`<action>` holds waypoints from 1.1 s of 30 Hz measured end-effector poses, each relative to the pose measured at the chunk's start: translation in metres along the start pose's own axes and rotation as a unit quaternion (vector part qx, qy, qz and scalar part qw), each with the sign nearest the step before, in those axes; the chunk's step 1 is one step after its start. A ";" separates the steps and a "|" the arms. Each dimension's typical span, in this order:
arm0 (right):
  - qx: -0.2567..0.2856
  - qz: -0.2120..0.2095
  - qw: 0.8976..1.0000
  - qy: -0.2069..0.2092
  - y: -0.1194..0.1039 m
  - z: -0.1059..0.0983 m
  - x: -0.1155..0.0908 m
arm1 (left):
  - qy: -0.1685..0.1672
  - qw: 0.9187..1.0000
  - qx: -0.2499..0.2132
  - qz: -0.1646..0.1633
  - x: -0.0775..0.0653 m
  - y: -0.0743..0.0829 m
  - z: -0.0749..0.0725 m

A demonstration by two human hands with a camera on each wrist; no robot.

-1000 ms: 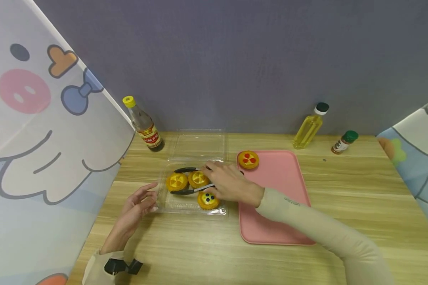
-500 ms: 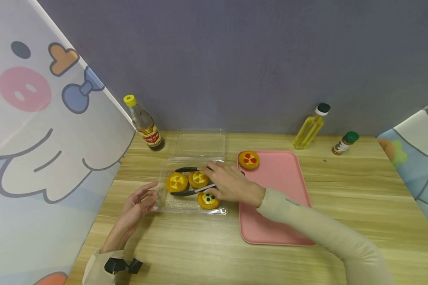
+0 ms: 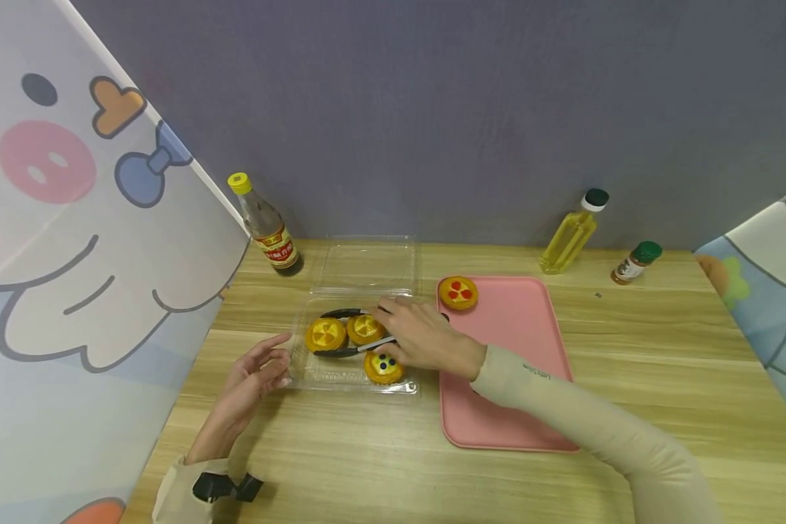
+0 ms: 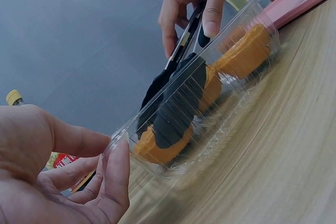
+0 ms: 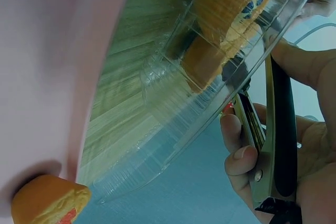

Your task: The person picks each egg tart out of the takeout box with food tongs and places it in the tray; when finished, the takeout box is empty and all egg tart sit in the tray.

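Note:
My left hand [image 3: 252, 375] pinches the left rim of a clear plastic clamshell box [image 3: 314, 375] between thumb and fingers. Over the box's right side, my right hand [image 3: 426, 336] grips metal tongs [image 4: 181, 100] with black heads. The tong heads lie either side of a yellow-topped tart [image 3: 325, 335] at the left inside the box. Farther back between the tong arms sits a second yellow-topped tart [image 3: 364, 330]. A tart with dark blue dots [image 3: 384, 367] rests nearer the front, partly beneath my right hand. The box lid [image 3: 369, 266] lies folded back, away from me.
A pink tray [image 3: 511, 407] lies right of the box, with a red-topped tart [image 3: 458, 293] at its far left corner. Along the back stand a dark sauce bottle [image 3: 275, 244], a yellow oil bottle [image 3: 568, 240] and a green-capped spice jar [image 3: 637, 263].

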State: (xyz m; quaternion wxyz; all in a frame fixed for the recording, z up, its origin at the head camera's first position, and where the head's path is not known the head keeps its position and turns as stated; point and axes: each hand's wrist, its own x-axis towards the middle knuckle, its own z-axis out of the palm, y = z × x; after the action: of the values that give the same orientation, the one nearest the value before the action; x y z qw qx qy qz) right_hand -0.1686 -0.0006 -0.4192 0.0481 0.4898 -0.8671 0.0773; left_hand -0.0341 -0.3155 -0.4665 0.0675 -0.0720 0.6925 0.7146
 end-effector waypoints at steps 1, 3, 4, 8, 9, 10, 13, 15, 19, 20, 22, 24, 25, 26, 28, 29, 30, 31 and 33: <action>0.000 0.000 1.000 0.001 0.000 0.000 0.000 | 0.000 1.000 0.000 0.000 0.000 0.000 0.000; -0.001 0.000 1.000 0.003 0.000 0.000 0.000 | 0.001 1.000 0.002 0.002 0.000 0.000 0.000; -0.002 0.000 1.000 0.004 0.000 0.001 0.000 | 0.001 1.000 0.002 0.002 0.000 0.000 0.000; -0.002 -0.001 1.000 0.006 -0.001 0.001 -0.001 | 0.001 1.000 0.004 0.003 0.001 0.000 0.000; -0.001 -0.001 1.000 0.006 -0.001 0.001 -0.001 | 0.001 1.000 0.004 0.003 0.001 0.000 0.000; -0.002 -0.002 1.000 0.007 -0.001 0.001 -0.001 | 0.000 1.000 0.005 0.002 0.000 0.000 0.000; -0.006 -0.006 1.000 0.013 -0.001 0.001 -0.002 | 0.000 1.000 0.004 0.002 0.000 0.001 0.000; -0.008 -0.007 1.000 0.017 -0.002 0.001 -0.002 | 0.000 1.000 0.002 0.001 0.000 0.001 0.000; -0.013 -0.006 1.000 0.017 -0.002 -0.001 -0.003 | 0.001 1.000 0.005 -0.002 0.000 0.002 0.001; -0.015 -0.006 1.000 0.015 -0.002 -0.001 -0.003 | 0.001 1.000 0.006 -0.003 0.000 0.002 0.001; -0.017 -0.006 1.000 0.013 -0.002 -0.002 -0.004 | 0.002 1.000 0.008 -0.005 0.000 0.002 0.001; -0.016 -0.005 1.000 0.011 -0.002 -0.002 -0.005 | 0.002 1.000 0.009 -0.006 0.000 0.002 0.001; -0.015 -0.004 1.000 0.011 -0.002 -0.003 -0.006 | 0.003 1.000 0.009 -0.006 0.000 0.003 0.001; -0.013 -0.003 1.000 0.010 -0.002 -0.003 -0.006 | 0.003 1.000 0.009 -0.006 0.000 0.003 0.001; -0.006 0.000 1.000 0.008 -0.003 -0.004 -0.008 | 0.004 1.000 0.011 -0.007 0.000 0.003 0.001; -0.003 0.001 1.000 0.007 -0.003 -0.005 -0.009 | 0.004 1.000 0.011 -0.007 0.000 0.003 0.001; -0.002 0.003 1.000 0.007 -0.003 -0.005 -0.010 | 0.004 1.000 0.011 -0.008 0.000 0.003 0.001; -0.001 0.005 1.000 0.007 -0.003 -0.005 -0.011 | 0.004 1.000 0.010 -0.008 0.000 0.003 0.001; 0.000 0.011 1.000 0.010 -0.003 -0.006 -0.013 | 0.003 1.000 0.010 -0.008 0.000 0.003 0.001</action>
State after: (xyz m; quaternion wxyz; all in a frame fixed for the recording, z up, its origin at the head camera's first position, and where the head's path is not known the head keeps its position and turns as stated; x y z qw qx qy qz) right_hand -0.1594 0.0106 -0.4151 0.0562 0.4798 -0.8716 0.0831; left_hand -0.0344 -0.3143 -0.4633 0.0722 -0.0788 0.6989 0.7072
